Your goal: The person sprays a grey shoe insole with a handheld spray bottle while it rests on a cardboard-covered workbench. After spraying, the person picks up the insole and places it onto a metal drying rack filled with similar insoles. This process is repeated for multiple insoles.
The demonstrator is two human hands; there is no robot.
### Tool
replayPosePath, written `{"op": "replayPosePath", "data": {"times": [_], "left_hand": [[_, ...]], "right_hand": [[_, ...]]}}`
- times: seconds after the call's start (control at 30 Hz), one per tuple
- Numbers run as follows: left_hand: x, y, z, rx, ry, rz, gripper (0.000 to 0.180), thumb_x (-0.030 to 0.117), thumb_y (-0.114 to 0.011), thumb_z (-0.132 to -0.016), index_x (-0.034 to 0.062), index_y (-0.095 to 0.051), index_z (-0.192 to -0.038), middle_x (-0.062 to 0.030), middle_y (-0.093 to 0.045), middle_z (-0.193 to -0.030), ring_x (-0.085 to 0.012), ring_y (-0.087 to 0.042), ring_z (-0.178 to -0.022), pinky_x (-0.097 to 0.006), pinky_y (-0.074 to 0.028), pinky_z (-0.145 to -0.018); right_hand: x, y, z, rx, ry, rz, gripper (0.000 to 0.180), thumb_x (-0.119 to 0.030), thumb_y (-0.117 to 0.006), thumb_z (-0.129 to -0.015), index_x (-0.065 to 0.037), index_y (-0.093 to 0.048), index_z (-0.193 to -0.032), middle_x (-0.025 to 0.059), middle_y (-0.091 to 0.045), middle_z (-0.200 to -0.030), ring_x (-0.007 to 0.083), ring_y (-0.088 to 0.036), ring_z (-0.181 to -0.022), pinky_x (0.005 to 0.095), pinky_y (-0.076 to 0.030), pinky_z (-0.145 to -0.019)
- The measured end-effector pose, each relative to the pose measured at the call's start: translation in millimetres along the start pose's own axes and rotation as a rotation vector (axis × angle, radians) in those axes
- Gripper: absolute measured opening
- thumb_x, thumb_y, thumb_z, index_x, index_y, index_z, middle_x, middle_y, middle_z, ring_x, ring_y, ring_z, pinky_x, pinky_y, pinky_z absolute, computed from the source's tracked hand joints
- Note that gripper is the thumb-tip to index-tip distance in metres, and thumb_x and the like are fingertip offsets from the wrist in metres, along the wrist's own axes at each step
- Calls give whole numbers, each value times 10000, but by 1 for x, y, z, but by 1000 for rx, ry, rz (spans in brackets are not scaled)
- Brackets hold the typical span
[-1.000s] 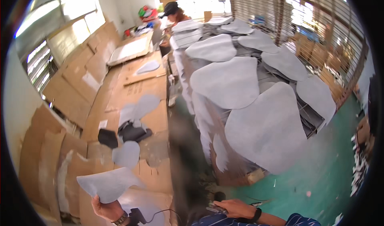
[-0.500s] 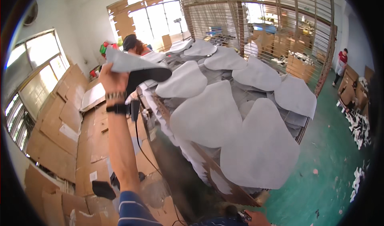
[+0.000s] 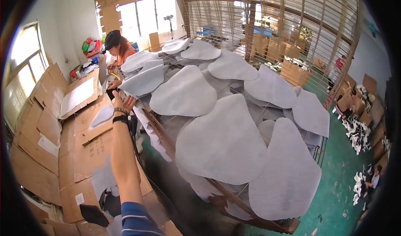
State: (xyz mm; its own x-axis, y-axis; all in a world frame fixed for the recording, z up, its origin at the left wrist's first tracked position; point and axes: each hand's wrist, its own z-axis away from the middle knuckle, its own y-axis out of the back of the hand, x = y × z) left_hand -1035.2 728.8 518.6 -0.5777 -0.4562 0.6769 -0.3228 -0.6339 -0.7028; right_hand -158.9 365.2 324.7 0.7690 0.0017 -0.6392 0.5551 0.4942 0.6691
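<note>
grey sheet (image 3: 144, 80) | rounded teardrop shape, pale and matte | lying flat-ish, slightly tilted, on top of the rack | far left of the stack, overlapping its neighbours | left hand (image 3: 122, 104) just beside its near edge

The left arm stretches straight forward, its hand (image 3: 122, 103) raised with fingers loosely open, a dark band at the wrist

Workshop, small factory floor. Grey felt-like cut sheets (image 3: 221, 144) are lying fanned over a slatted drying rack (image 3: 267, 22) at centre and right; flattened cardboard (image 3: 90, 140) is covering the bench at left; a co-worker (image 3: 117, 48) is sitting at the far end; cartons (image 3: 292, 68) are standing far right on green floor (image 3: 346, 186).
</note>
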Motion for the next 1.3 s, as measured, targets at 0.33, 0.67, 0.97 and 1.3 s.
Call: {"op": "replayPosePath", "data": {"times": [0.33, 0.67, 0.97, 1.3], "left_hand": [[-10, 70, 49, 297, -308, -187, 529, 552, -542, -962, 51, -606, -1118, -83, -622, -979, -204, -596, -747, -341, -544, -606], [46, -163, 409, -361, -1066, -1105, 327, 349, -610, -985, 83, -639, -1174, 8, -626, -956, -90, -576, -854, -252, -475, -728], [-74, -415, 677, -740, -1827, -1681, 282, 186, -626, -889, 16, -622, -1115, -117, -621, -996, -256, -619, -931, -352, -490, -772], [-259, -672, 692, -579, -2700, -1720, 716, 160, -599, -895, 132, -301, -1545, -117, -299, -1597, -327, -265, -1483, -501, -267, -1203]], "right_hand": [[14, 30, -46, -169, 110, -51, 402, -128, -603, -863, -81, -645, -1260, 213, -691, -1136, 391, -633, -1061, 456, -513, -887], [159, 53, -137, -272, 545, 246, 427, -282, -601, -867, -58, -630, -1229, 248, -650, -1141, 411, -622, -1007, 510, -504, -867], [200, 132, -136, -119, 306, 90, 322, -173, -550, -841, -84, -714, -1105, 234, -697, -984, 431, -660, -881, 530, -537, -761], [236, 183, -108, -139, 195, 43, 365, -166, -565, -856, -86, -684, -1191, 235, -706, -1010, 434, -667, -957, 526, -539, -815]]}}
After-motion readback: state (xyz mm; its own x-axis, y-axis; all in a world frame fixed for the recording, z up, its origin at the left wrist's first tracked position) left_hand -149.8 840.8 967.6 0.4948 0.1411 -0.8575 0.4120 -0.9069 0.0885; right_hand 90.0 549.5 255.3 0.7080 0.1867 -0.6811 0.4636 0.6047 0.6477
